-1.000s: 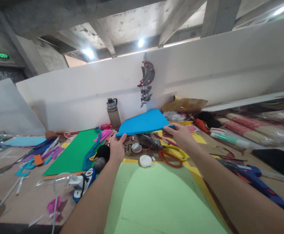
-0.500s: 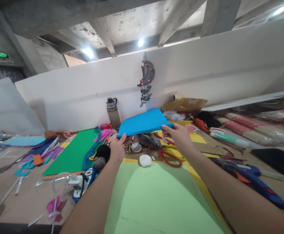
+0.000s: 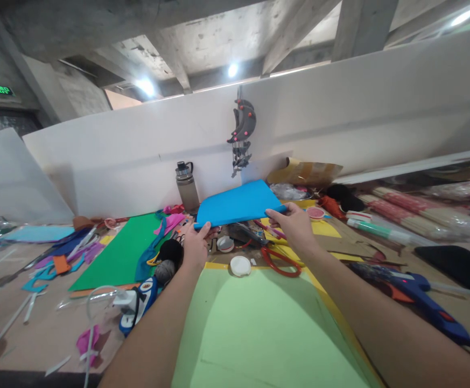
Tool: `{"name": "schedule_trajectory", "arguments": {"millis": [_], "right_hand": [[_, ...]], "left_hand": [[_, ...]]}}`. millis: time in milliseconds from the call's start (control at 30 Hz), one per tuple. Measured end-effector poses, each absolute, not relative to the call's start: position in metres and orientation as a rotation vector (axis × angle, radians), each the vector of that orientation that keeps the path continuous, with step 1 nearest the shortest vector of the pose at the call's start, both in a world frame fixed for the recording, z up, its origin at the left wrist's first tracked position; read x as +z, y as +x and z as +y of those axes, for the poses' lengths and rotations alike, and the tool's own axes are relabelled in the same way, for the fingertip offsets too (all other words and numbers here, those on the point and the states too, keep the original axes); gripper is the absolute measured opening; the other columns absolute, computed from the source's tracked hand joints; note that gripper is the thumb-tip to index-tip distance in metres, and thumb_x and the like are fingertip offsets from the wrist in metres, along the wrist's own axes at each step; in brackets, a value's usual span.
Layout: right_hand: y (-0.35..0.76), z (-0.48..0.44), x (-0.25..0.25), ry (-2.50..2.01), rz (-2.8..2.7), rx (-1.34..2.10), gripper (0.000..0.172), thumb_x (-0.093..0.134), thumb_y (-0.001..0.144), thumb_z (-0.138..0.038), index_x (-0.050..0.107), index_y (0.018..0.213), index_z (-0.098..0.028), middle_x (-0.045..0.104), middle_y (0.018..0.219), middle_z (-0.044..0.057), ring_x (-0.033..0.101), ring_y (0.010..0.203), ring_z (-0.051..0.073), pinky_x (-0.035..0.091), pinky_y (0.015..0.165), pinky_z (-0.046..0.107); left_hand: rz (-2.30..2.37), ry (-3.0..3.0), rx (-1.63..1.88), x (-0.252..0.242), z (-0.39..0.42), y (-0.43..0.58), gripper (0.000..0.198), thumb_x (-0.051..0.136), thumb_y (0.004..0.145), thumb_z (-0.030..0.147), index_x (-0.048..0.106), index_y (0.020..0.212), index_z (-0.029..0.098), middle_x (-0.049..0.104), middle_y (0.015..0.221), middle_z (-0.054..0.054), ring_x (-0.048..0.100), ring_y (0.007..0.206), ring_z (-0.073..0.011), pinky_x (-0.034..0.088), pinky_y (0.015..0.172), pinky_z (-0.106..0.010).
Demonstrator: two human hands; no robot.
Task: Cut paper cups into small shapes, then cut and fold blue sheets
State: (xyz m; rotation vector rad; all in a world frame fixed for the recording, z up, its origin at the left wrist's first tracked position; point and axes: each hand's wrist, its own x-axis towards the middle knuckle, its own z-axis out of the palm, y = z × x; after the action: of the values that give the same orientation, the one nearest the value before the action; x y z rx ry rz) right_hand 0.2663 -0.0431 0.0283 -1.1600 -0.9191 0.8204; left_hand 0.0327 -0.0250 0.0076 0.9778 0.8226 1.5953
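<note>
A blue sheet (image 3: 238, 203) is held up over the middle of the table, its near edge rolled into a narrow tube. My left hand (image 3: 196, 245) pinches the left end of that rolled edge, and my right hand (image 3: 291, 223) pinches the right end. The sheet's far edge reaches toward the white board. Beneath it lie scissors with red handles (image 3: 281, 262), a white round lid (image 3: 240, 265) and a small open tin (image 3: 225, 244). A pale green sheet (image 3: 254, 328) lies flat between my forearms.
A grey bottle (image 3: 187, 187) stands at the back, and a dark moon ornament (image 3: 243, 123) hangs on the white board (image 3: 319, 118). To the right lie a blue glue gun (image 3: 424, 299) and bundled sticks (image 3: 412, 213). Left are a green sheet (image 3: 117, 253) and a power strip (image 3: 141, 304).
Almost nothing differs. The right end of the blue sheet and my right hand have shifted very slightly left; both hands keep their hold on the rolled edge.
</note>
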Motion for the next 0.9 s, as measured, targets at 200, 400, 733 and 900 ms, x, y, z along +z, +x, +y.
{"name": "schedule_trajectory", "arguments": {"millis": [200,400,733,900], "right_hand": [[0.267,-0.045,0.029,-1.166,-0.935,0.811,0.031,0.078,0.063,-0.036,0.053,0.07,-0.021,0.061,0.051,-0.001,0.056,0.043,0.014,0.042,0.035,0.024],[0.264,-0.047,0.032,-1.126,-0.892,0.765,0.028,0.077,0.066,-0.034,0.052,0.07,-0.02,0.06,0.051,-0.003,0.054,0.044,0.011,0.046,0.041,0.023],[0.273,-0.038,0.024,-0.97,-0.993,1.007,0.037,0.081,0.062,-0.041,0.056,0.083,-0.022,0.068,0.063,-0.002,0.062,0.052,0.014,0.049,0.041,0.021],[0.277,-0.041,0.025,-0.986,-1.078,1.045,0.034,0.084,0.058,-0.033,0.061,0.08,-0.021,0.07,0.064,-0.001,0.065,0.054,0.014,0.047,0.039,0.018]], "left_hand": [[0.809,0.974,1.593,0.008,-0.026,0.033,0.04,0.082,0.059,0.034,0.056,0.085,0.017,0.068,0.071,-0.001,0.068,0.063,-0.0172,0.054,0.063,-0.03],[0.794,0.984,1.613,0.009,-0.027,0.036,0.04,0.081,0.06,0.035,0.058,0.087,0.018,0.067,0.07,0.0,0.069,0.065,-0.0174,0.053,0.064,-0.03],[0.741,0.969,1.644,0.01,-0.025,0.03,0.039,0.083,0.059,0.033,0.057,0.085,0.017,0.07,0.078,-0.001,0.068,0.065,-0.0152,0.053,0.069,-0.031],[0.758,0.975,1.612,0.011,-0.022,0.025,0.039,0.083,0.059,0.033,0.057,0.084,0.016,0.07,0.077,-0.001,0.068,0.064,-0.0155,0.053,0.068,-0.03]]}}
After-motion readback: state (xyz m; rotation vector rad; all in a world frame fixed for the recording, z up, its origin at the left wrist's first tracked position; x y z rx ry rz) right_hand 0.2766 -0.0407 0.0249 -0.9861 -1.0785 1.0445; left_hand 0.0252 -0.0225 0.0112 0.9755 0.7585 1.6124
